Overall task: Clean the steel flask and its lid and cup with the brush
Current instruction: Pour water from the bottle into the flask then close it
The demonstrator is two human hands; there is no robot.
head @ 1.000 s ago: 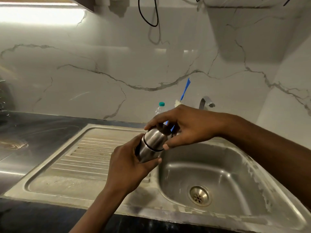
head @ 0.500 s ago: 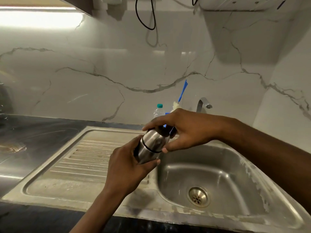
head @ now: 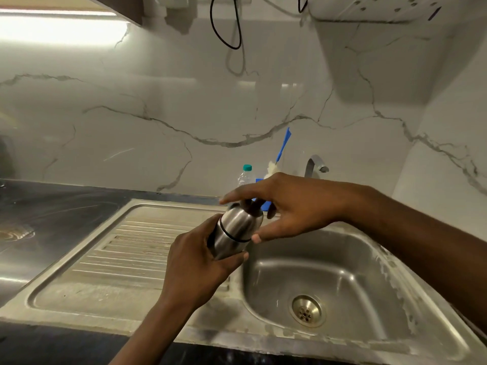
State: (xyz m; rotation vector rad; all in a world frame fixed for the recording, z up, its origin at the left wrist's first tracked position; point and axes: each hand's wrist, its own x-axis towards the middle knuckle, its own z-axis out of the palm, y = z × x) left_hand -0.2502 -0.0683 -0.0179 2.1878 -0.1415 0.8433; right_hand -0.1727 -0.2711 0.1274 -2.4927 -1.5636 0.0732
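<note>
R fingers (head: 238, 195) looser on cup (head: 241, 222)

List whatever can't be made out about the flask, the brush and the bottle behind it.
Head view only.
flask top: covered by the right hand, so its closure cannot be told.
flask base: wrapped in the left hand.
brush: lower end hidden behind the right hand.
plastic bottle: bottom hidden by that hand, label too small.

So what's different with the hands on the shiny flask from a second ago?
The right hand loosened on the steel cup: its index finger lifted off and now sticks out straight. Its thumb and other fingers stay on the cup. The left hand still grips the steel flask over the sink, in the same spot.
</note>
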